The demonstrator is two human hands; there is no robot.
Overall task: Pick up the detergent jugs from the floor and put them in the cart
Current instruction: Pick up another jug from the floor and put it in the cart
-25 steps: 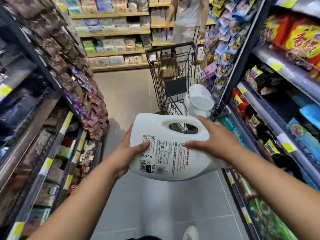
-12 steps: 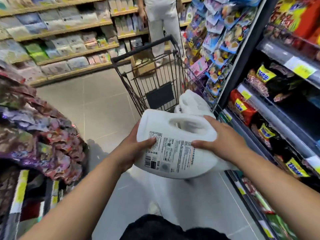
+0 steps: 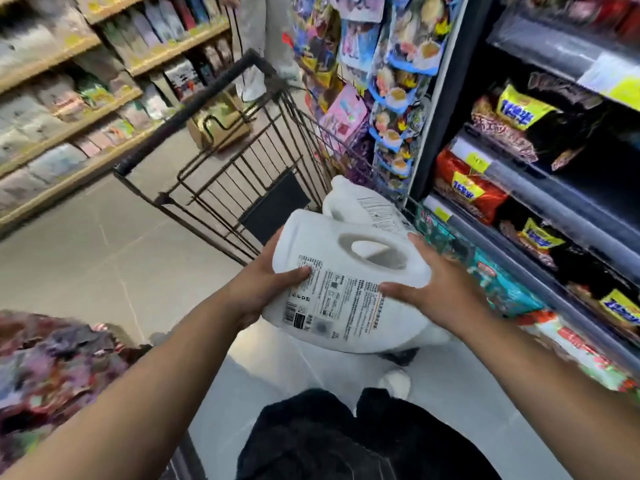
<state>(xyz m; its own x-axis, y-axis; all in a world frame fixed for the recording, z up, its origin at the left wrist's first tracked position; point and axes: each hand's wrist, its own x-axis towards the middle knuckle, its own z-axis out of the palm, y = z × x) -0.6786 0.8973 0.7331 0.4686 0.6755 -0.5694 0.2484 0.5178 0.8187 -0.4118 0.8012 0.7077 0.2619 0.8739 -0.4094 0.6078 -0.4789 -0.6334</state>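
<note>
The white detergent jug [image 3: 346, 292] is in the air at the middle of the view, lying on its side with its printed label and barcode facing up and its moulded handle hole turned to the far right. The left hand [image 3: 259, 289] grips its left side, thumb laid across the edge of the label and the other fingers tucked underneath, out of sight. The right hand [image 3: 436, 292] clasps the right side, thumb stretched onto the label and fingers [image 3: 420, 244] running up along the handle edge. Both hands are clamped on this jug and carry it between them. Just beyond it lies a second jug [image 3: 356, 202], also white, on its side with a label showing; it seems to rest inside the cart [image 3: 221, 178], though the held jug hides its lower part. The cart is dark wire, tilted in the view, with a black handle bar [image 3: 194, 109] at its far left and a brown bag [image 3: 221, 126] near that bar. Grey tiled floor [image 3: 86, 254] spreads to the left. On the right stand dark shelves [image 3: 540, 188] of bright snack packets, and wooden shelves [image 3: 69, 123] of goods line the far left. A person's pale trouser leg [image 3: 252, 46] shows past the cart. At the near edge are dark trousers [image 3: 311, 434] and a white shoe [image 3: 394, 381].
</note>
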